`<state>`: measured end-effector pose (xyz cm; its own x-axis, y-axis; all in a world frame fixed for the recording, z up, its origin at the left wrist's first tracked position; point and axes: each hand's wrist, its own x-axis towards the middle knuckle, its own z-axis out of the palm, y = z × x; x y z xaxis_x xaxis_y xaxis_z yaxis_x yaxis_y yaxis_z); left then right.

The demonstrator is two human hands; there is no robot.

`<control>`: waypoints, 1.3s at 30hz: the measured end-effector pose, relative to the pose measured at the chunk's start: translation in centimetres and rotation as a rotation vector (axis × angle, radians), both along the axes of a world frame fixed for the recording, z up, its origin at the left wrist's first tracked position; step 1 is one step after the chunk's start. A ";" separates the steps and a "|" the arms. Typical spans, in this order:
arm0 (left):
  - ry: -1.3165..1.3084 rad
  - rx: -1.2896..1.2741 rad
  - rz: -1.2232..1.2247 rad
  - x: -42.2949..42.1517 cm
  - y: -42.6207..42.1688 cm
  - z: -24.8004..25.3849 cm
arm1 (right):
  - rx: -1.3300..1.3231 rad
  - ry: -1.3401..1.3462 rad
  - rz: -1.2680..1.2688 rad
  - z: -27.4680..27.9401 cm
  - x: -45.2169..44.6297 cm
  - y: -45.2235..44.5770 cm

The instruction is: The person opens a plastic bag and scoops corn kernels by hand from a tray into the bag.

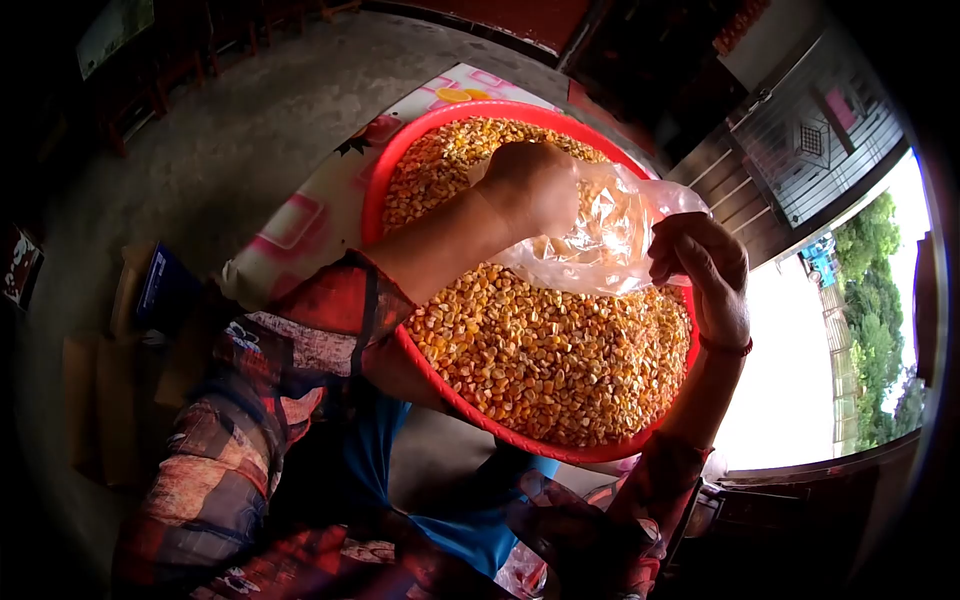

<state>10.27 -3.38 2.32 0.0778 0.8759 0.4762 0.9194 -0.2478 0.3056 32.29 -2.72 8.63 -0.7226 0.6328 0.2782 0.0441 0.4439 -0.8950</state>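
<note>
Bag (612, 222): clear thin plastic, glossy, crinkled, hard highlights. Basin (376, 195): red plastic, slight sheen on rim. Corn kernels (550, 350): smooth, faint gloss each, rough as a heap. Sleeve (215, 460): printed cloth, matt, creased. Floor (240, 130): concrete-looking, dull, blotchy. Gate (830, 140): looks like metal, finish unclear. Box (95, 400): matt, cardboard-looking.

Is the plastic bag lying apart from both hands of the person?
No, the clear plastic bag is between the left hand and the right hand, above the corn kernels.
</note>
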 end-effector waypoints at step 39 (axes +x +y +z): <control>-0.113 -0.114 -0.235 -2.0 3.2 0.3 | 0.877 -0.556 0.104 -6.7 -6.2 -0.1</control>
<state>8.31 -0.23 2.62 0.2374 0.8886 0.3926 0.7991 -0.4084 0.4412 26.09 -2.81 1.97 -0.9291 0.2965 0.2213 0.2753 0.9536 -0.1220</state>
